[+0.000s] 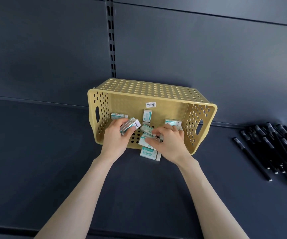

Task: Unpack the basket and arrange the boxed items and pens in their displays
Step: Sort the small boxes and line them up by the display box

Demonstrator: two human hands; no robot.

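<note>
On the near part of the dark shelf point(53, 169), one boxed item point(149, 154) lies flat just outside the basket's mouth. Just beyond it the right hand point(168, 144) curls fingers and thumb round a loose box point(145, 141) at the mouth. To the left, the left hand point(115, 140) grips a small stack of boxes point(130, 126), fingers wrapped round it. The yellow perforated basket point(156, 94) lies tipped on its side, opening toward the viewer, with three more boxes point(147, 116) farther in. Black pens point(277, 152) lie heaped on the shelf, well right. A slotted upright point(111, 40) climbs the far back panel.
</note>
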